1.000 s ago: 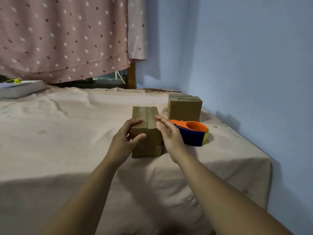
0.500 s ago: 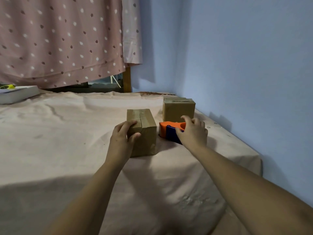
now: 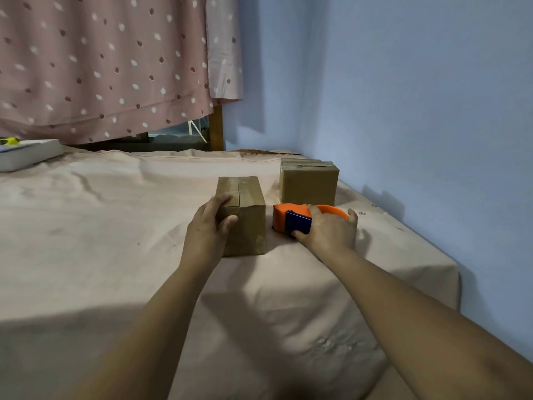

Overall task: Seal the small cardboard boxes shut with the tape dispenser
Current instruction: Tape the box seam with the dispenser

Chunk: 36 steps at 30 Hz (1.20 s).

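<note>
Right hand (image 3: 328,233) now grips tape dispenser (image 3: 292,220) (just right of box (image 3: 248,226)).

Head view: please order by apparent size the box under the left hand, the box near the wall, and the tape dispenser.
1. Held box, slightly larger, but nearer, so unsure.
2. Box near the wall.
3. Tape dispenser, partly covered by the right hand.

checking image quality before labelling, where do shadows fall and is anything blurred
Head view: dim bluish light, no glare; a dark shadow lies across the cloth's near left; near box and dispenser are sharp; mild wide-angle stretch toward the edges.
</note>
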### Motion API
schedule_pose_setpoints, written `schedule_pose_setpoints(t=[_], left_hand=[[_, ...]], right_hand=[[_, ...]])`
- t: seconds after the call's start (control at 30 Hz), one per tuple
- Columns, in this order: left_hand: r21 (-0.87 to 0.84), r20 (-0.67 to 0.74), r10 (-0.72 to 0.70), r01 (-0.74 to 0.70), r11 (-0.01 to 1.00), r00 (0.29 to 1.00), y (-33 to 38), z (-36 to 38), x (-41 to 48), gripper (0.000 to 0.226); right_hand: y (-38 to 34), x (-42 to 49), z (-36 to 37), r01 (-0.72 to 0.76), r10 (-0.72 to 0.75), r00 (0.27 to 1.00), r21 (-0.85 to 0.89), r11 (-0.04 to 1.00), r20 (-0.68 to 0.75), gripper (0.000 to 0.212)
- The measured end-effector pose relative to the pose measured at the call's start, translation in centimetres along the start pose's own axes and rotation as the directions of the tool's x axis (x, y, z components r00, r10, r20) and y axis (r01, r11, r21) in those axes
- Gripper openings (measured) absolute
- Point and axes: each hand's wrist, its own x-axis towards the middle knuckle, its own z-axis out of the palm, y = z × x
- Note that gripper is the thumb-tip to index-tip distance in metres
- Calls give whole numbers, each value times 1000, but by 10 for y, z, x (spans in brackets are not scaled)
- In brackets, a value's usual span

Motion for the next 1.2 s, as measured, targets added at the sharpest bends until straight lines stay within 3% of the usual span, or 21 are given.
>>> schedule_pose_setpoints(t=[0.4, 0.6, 0.77, 1.0, 1.2], left_hand=[[21, 10, -38, 38, 999, 999, 4, -2, -2, 40], [26, 10, -27, 27, 999, 1000, 8, -2, -4, 39], [35, 8, -22, 21, 999, 1000, 9, -2, -4, 39], [53, 5, -30, 30, 998, 1000, 8, -1, -3, 39], [88, 62, -53, 47, 995, 997, 19, -1, 6, 39]], right_hand=[[5, 0, 4, 49, -47, 998, 44, 998, -38, 73], [0, 2, -3, -45, 43, 997, 26, 999, 66, 86], [-8, 7, -6, -32, 30, 999, -51, 998, -21, 69], [-4, 7, -3, 12, -8, 999, 70, 997, -49, 56], [-3, -2, -6, -49, 67, 993, 176, 983, -93, 55]])
